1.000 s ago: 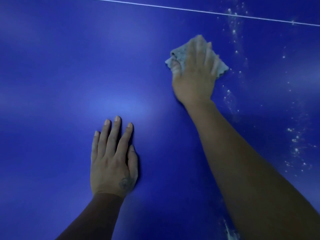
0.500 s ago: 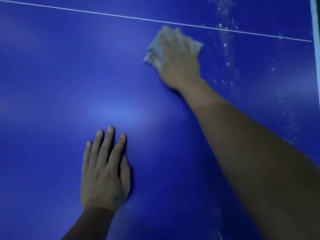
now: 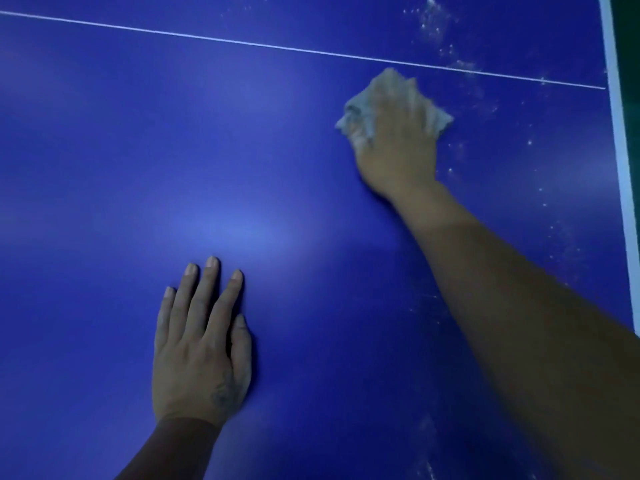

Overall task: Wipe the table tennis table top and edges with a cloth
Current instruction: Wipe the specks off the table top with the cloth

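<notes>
Since the earlier frame, the right hand point(image 3: 398, 140) is sliding the cloth point(image 3: 356, 116) away from the middle of the surface point(image 3: 104, 150) and toward its right edge, while the left hand point(image 3: 201, 348) is staying planted where it was; the white edge band point(image 3: 620, 150) is now showing more fully along the right side.

From the head view, the right hand is lying palm down on the pale grey cloth, its grip spread flat over the fabric and pressing it against the blue surface rather than pinching it; the fingers are blurred; crumpled corners of the cloth are sticking out to the left and right of the hand; the cloth is sitting just on the near side of the thin white line point(image 3: 242, 45) crossing the surface, near the right edge but apart from the band.

White specks point(image 3: 436, 26) are lying scattered between the cloth and the right edge, some beyond the line, some trailing down toward the near side.

The left hand is resting flat near the near edge, fingers extended and close together, holding nothing.
</notes>
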